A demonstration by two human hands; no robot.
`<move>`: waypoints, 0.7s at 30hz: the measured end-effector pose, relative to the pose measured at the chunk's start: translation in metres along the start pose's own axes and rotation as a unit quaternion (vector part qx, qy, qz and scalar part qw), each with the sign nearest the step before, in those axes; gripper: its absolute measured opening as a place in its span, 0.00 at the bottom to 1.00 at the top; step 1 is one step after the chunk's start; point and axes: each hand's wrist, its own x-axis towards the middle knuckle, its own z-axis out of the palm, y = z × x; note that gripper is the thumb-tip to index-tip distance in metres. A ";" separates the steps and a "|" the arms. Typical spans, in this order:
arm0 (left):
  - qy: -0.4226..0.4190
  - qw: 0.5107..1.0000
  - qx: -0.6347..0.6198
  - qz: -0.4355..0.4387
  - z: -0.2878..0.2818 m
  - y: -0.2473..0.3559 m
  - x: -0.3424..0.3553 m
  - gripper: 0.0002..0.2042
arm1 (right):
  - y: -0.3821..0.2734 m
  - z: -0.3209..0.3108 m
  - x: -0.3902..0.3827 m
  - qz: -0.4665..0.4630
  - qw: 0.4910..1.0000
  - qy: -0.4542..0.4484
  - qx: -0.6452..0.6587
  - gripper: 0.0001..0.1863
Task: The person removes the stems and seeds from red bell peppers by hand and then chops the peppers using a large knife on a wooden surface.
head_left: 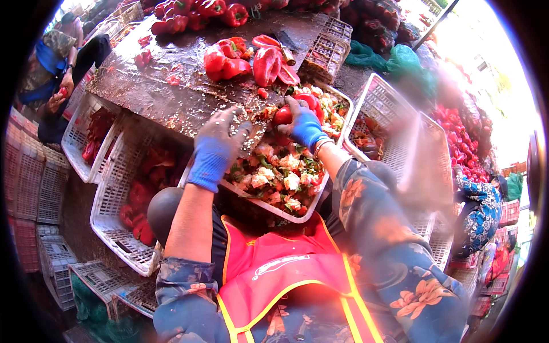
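My left hand (pixel 220 143), in a blue glove with dark, soiled fingers, lies over the near edge of the wooden table (pixel 171 74). Its fingers are apart and hold nothing, beside scattered seeds and scraps. My right hand (pixel 303 124), gloved the same way, is closed on a red bell pepper (pixel 282 116); the fingers partly hide it. Below both hands sits a white crate (pixel 316 203) full of pepper cores (pixel 291 182) and seeds. Cut red pepper pieces (pixel 267 66) lie farther up the table, next to a knife (pixel 287 55).
More whole red peppers (pixel 197 14) are heaped at the table's far side. Crates with red peppers (pixel 137 200) stand at the left, and a white crate (pixel 377 108) at the right. One person (pixel 57 68) sits at far left; another (pixel 483 211) bends at far right.
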 end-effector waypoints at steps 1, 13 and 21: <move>-0.053 0.993 -0.096 -0.035 0.008 0.005 0.001 0.25 | 0.006 -0.001 -0.001 0.009 0.998 0.018 0.060 0.47; -0.225 0.960 0.141 0.088 0.077 0.052 0.003 0.59 | -0.001 -0.063 -0.051 0.170 0.769 -0.033 0.615 0.25; -0.263 0.956 0.125 0.024 0.100 0.051 0.016 0.52 | 0.031 -0.009 -0.052 0.131 0.796 0.051 0.589 0.34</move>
